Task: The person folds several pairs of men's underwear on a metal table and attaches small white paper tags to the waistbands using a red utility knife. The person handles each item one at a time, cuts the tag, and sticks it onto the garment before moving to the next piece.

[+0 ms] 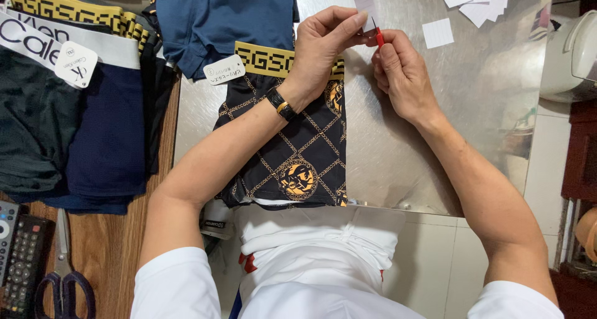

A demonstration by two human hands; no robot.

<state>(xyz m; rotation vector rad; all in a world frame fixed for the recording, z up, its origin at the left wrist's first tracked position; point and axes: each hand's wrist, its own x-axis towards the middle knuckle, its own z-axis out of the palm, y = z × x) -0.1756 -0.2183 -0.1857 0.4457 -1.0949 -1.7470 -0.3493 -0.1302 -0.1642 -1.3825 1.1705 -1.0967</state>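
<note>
My left hand (323, 45) pinches a small white paper tag (365, 5) between thumb and fingers above a shiny metal table (404, 138). My right hand (401, 73) grips a thin red-handled tool (379, 38) whose tip meets the tag. A black band sits on my left wrist. Under my left forearm lie black shorts with a gold chain pattern and a gold waistband (292, 151), with a white oval tag (224, 69) beside the waistband.
Dark folded garments with tags (74, 107) are stacked on the wooden surface at left, and a blue garment (224, 14) lies at the top. Loose white paper tags (472, 2) lie top right. Scissors (62, 282) and a remote control (18, 257) sit bottom left.
</note>
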